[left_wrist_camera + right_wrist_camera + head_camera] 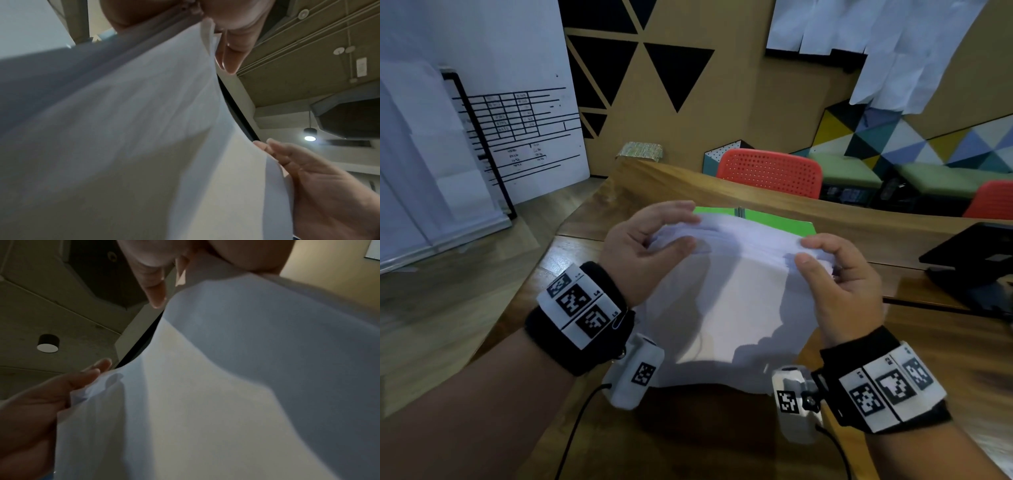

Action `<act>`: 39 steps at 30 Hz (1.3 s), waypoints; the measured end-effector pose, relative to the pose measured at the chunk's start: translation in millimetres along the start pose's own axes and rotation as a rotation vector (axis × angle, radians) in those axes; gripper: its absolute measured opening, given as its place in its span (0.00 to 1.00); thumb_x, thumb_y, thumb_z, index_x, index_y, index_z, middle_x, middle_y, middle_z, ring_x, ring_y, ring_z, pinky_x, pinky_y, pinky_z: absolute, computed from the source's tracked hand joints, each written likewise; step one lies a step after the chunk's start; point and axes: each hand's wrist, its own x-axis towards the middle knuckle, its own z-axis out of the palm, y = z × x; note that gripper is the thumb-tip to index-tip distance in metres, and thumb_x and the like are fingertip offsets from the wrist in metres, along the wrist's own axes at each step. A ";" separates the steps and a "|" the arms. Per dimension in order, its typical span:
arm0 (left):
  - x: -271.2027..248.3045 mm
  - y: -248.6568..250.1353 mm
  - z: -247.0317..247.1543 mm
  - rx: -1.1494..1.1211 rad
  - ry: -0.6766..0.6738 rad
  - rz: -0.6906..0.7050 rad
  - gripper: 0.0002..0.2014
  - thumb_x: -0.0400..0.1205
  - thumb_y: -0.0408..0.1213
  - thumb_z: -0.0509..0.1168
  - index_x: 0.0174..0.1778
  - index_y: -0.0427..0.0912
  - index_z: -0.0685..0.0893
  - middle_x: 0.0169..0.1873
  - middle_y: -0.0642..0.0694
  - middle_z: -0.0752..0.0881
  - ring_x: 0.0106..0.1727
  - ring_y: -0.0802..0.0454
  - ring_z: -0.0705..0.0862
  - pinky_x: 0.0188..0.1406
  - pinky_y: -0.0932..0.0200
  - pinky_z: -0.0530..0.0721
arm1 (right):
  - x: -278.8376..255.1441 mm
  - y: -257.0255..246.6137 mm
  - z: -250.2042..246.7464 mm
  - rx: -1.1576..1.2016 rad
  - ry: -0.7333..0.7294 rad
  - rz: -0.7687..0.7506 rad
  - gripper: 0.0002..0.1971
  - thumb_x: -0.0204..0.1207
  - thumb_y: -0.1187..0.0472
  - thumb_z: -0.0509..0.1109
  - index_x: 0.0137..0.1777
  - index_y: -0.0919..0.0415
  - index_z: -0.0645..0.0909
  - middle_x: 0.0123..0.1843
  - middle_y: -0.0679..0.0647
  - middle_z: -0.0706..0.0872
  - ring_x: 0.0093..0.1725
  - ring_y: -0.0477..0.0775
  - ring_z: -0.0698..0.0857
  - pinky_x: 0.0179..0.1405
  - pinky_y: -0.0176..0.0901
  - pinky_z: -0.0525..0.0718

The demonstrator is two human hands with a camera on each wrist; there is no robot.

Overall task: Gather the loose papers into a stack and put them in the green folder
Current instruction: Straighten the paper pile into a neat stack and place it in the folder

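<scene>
Over the wooden desk (893, 342) near its front edge, a stack of white papers (726, 308) is held up off the surface, its top edge bowed. Behind it the green folder (774, 219) lies flat toward the desk's far edge. The left hand (640, 250) and right hand (842, 281), wrists raised, each have their grip pinching a top corner, thumb in front, fingers behind.

We see papers (726, 308) at frame ctr above bench (928, 342), folder (774, 221) just behind them, laptop (972, 260) at right edge.
</scene>
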 end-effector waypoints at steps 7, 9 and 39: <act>-8.4 -17.9 -3.0 -0.218 0.066 -0.107 0.13 0.58 0.40 0.75 0.32 0.56 0.79 0.42 0.51 0.89 0.41 0.48 0.86 0.40 0.55 0.86 | -10.1 22.0 0.9 0.275 -0.078 0.283 0.26 0.51 0.63 0.81 0.51 0.45 0.83 0.50 0.51 0.87 0.43 0.47 0.87 0.45 0.45 0.87; -11.1 -21.7 -1.9 -0.132 0.108 -0.114 0.14 0.57 0.44 0.74 0.33 0.62 0.79 0.39 0.58 0.84 0.36 0.54 0.82 0.34 0.60 0.83 | -14.2 27.3 5.9 0.334 -0.108 0.406 0.25 0.42 0.58 0.87 0.44 0.52 0.90 0.43 0.52 0.93 0.41 0.50 0.90 0.45 0.48 0.89; 0.0 -11.4 2.8 -0.257 0.353 -0.265 0.11 0.61 0.28 0.65 0.18 0.47 0.73 0.31 0.51 0.90 0.39 0.46 0.87 0.44 0.54 0.84 | 5.1 4.1 14.5 0.407 0.143 0.374 0.12 0.73 0.71 0.68 0.34 0.57 0.88 0.33 0.52 0.87 0.40 0.57 0.81 0.48 0.51 0.77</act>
